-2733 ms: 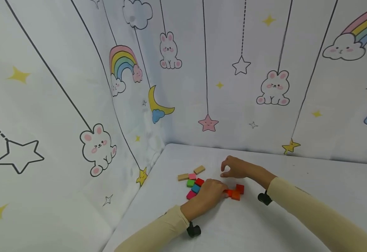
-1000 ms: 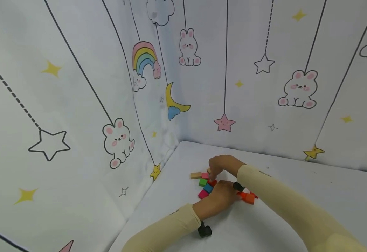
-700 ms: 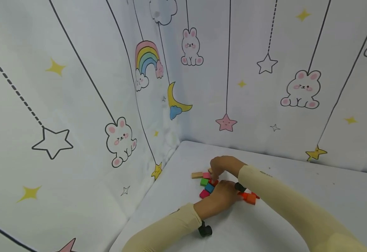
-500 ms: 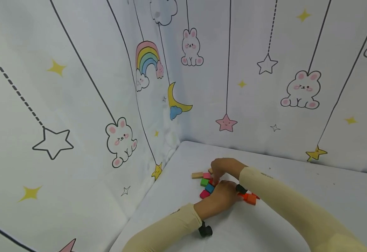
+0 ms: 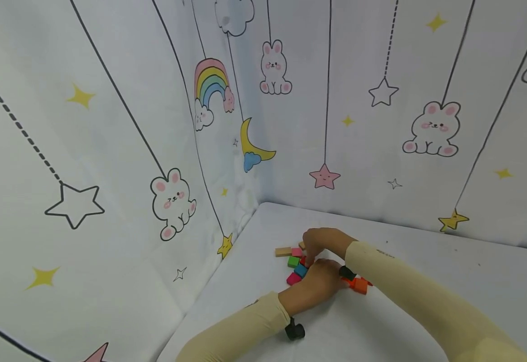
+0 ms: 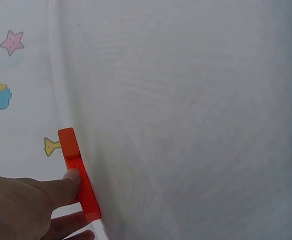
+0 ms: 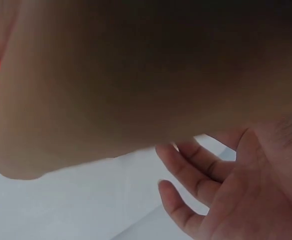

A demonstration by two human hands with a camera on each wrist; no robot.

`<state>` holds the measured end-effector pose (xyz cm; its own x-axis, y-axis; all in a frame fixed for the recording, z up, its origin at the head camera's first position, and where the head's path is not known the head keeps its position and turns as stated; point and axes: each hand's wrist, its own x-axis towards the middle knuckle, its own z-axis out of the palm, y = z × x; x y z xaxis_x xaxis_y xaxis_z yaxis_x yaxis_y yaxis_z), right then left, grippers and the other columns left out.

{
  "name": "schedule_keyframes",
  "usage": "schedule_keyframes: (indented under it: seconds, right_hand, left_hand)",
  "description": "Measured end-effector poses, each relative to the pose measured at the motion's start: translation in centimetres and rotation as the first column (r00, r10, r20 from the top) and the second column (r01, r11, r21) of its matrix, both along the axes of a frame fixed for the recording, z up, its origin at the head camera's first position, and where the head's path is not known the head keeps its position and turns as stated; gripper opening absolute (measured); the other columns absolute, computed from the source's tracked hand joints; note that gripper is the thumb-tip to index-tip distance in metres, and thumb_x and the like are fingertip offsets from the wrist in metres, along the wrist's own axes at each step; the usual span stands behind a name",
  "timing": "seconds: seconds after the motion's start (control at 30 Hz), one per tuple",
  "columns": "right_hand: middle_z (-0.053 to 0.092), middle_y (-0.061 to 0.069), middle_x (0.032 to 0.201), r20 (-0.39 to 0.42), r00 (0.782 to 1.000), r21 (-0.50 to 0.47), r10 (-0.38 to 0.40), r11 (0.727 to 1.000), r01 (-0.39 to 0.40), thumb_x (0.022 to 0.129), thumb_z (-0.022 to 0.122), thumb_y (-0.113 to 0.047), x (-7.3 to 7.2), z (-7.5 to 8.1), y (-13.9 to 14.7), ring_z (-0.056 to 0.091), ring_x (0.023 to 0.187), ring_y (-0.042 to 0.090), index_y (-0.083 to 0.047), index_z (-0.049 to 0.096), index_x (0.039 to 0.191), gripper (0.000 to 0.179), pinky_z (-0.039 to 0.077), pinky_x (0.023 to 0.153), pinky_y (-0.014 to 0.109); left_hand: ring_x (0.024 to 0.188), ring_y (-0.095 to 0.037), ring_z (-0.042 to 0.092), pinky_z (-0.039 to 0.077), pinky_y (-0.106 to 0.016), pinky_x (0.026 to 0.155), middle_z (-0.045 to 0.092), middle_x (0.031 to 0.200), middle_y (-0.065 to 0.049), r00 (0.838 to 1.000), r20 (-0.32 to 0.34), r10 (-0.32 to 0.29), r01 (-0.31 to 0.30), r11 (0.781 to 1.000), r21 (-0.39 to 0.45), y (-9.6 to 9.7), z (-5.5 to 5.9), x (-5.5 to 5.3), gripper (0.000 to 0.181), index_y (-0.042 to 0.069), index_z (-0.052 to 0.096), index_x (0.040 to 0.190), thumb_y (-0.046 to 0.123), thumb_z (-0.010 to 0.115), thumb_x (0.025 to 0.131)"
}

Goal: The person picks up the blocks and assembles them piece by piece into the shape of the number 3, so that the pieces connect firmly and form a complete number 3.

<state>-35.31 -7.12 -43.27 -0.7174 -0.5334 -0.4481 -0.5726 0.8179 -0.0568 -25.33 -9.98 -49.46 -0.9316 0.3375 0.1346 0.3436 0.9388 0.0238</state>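
- Head view: the red-orange block [image 5: 348, 282] is resting on the counter [image 5: 363, 332] at the left hand's [image 5: 320, 276] fingertips, with an orange block [image 5: 360, 286] lying just right of it.
- The red block [image 5: 303, 260] is lying left of the red-orange block and farther off, near a green block [image 5: 293, 261] and a blue block [image 5: 300, 270]; the right hand [image 5: 321, 241], seemingly the nearer, is bending down over it.
- Left wrist view: the left grip is pinching the red-orange block, opening only to its thickness; the long axis is running toward the orange block.
- Right wrist view: blurred skin is hiding the right grip's far fingertips; other fingers are curving loosely. Whether it is holding the red block, I cannot tell.
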Motion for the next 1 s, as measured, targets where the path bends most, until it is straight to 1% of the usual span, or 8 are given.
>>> schedule_keyframes:
  seconds: [0.13,0.27,0.37,0.5,0.6,0.77,0.87,1.0]
  right_hand:
    - [0.065,0.005,0.093,0.003,1.000,-0.001,0.006,1.000,-0.006,0.081,0.092,-0.039,0.1,0.2,0.3,0.061,0.090,0.022,-0.004,0.072,0.112,0.050,0.059,0.092,0.042]
    - [0.065,0.004,0.093,-0.015,0.999,0.021,0.030,0.999,-0.030,0.084,0.090,-0.041,-0.1,0.3,0.6,0.060,0.089,0.021,-0.004,0.072,0.107,0.047,0.058,0.096,0.045]
    - [0.066,0.004,0.095,-0.028,0.999,0.034,0.038,0.999,-0.037,0.086,0.087,-0.041,-0.3,0.3,1.0,0.060,0.091,0.021,-0.003,0.073,0.107,0.046,0.057,0.099,0.046]
    - [0.067,0.005,0.098,-0.027,0.999,0.030,0.020,0.999,-0.020,0.087,0.086,-0.040,-0.7,0.3,1.7,0.062,0.093,0.022,-0.002,0.073,0.111,0.047,0.056,0.101,0.047]
    - [0.068,0.006,0.100,-0.023,1.000,0.012,0.011,1.000,-0.010,0.088,0.086,-0.038,-1.0,0.4,2.3,0.061,0.094,0.022,-0.001,0.073,0.111,0.047,0.056,0.102,0.048]
    - [0.068,0.005,0.097,-0.026,1.000,0.005,0.003,1.000,-0.003,0.088,0.085,-0.038,-1.8,0.2,3.6,0.060,0.091,0.021,-0.003,0.075,0.101,0.039,0.056,0.100,0.048]
    - [0.067,0.004,0.095,-0.022,1.000,0.021,-0.010,1.000,0.011,0.090,0.083,-0.040,-2.7,-0.4,4.3,0.060,0.090,0.022,-0.006,0.074,0.093,0.036,0.057,0.098,0.049]
    - [0.067,0.005,0.096,-0.015,1.000,0.032,-0.024,0.999,0.024,0.090,0.082,-0.044,-3.6,-1.0,5.3,0.062,0.092,0.023,-0.009,0.075,0.090,0.036,0.057,0.098,0.051]
  left_hand:
    - [0.110,-0.008,0.072,0.057,-0.029,0.100,0.077,0.119,0.011,1.000,-0.010,-0.006,0.006,0.999,-0.031,0.1,-0.1,-0.1,0.047,0.019,0.075,0.128,0.052,0.075,0.096]
    - [0.106,-0.007,0.072,0.057,-0.027,0.098,0.078,0.116,0.012,0.999,-0.032,-0.034,0.031,0.996,-0.088,0.2,-0.1,0.0,0.042,0.020,0.077,0.124,0.052,0.072,0.098]
    - [0.097,-0.005,0.072,0.058,-0.023,0.092,0.079,0.108,0.012,0.997,-0.059,-0.055,0.048,0.991,-0.124,0.3,-0.1,0.1,0.035,0.022,0.079,0.118,0.051,0.072,0.099]
    - [0.085,-0.003,0.069,0.054,-0.017,0.079,0.079,0.096,0.014,0.990,-0.103,-0.093,0.077,0.986,-0.146,0.2,0.0,0.4,0.029,0.026,0.080,0.117,0.048,0.073,0.099]
    - [0.081,-0.002,0.065,0.049,-0.015,0.075,0.078,0.093,0.015,0.985,-0.116,-0.124,0.110,0.987,-0.120,0.1,0.1,0.5,0.026,0.028,0.079,0.118,0.044,0.074,0.099]
    - [0.083,-0.002,0.064,0.049,-0.014,0.080,0.077,0.097,0.013,0.978,-0.114,-0.174,0.173,0.985,-0.019,-0.3,-0.1,0.5,0.020,0.024,0.079,0.115,0.036,0.076,0.099]
    - [0.083,-0.002,0.063,0.049,-0.012,0.081,0.077,0.095,0.012,0.972,-0.123,-0.199,0.202,0.979,0.007,-0.4,-0.2,0.5,0.019,0.022,0.080,0.113,0.034,0.077,0.098]
    - [0.083,-0.001,0.064,0.049,-0.012,0.082,0.078,0.095,0.012,0.968,-0.134,-0.212,0.214,0.977,0.004,-0.3,-0.1,0.4,0.019,0.021,0.081,0.112,0.033,0.078,0.097]
